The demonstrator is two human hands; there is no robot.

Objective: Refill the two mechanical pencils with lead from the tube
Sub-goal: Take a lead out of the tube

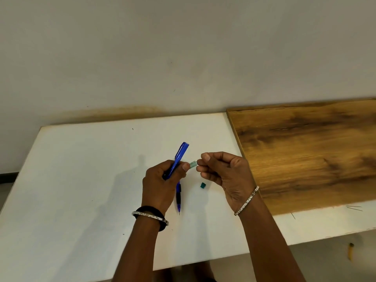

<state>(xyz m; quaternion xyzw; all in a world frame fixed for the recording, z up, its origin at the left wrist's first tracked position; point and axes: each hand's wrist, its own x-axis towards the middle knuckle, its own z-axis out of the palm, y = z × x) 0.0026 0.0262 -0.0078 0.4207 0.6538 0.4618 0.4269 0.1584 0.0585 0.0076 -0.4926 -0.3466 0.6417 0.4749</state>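
My left hand (162,180) grips a blue mechanical pencil (180,156) that sticks up and away from me, its clip end highest. Between my left thumb and my right hand (221,169) I pinch a small clear greenish lead tube (193,164); both hands touch it. A second blue pencil (178,197) with a black grip lies on the white table (81,169) just below my left hand, tip pointing toward me, its upper part hidden by the hand. A small teal cap (202,185) lies on the table under my right hand.
A brown wooden board (309,151) covers the table's right part. A few thin loose leads (354,208) lie near the right front edge. A wall stands behind the table. A yellowish object (350,254) lies on the floor at right.
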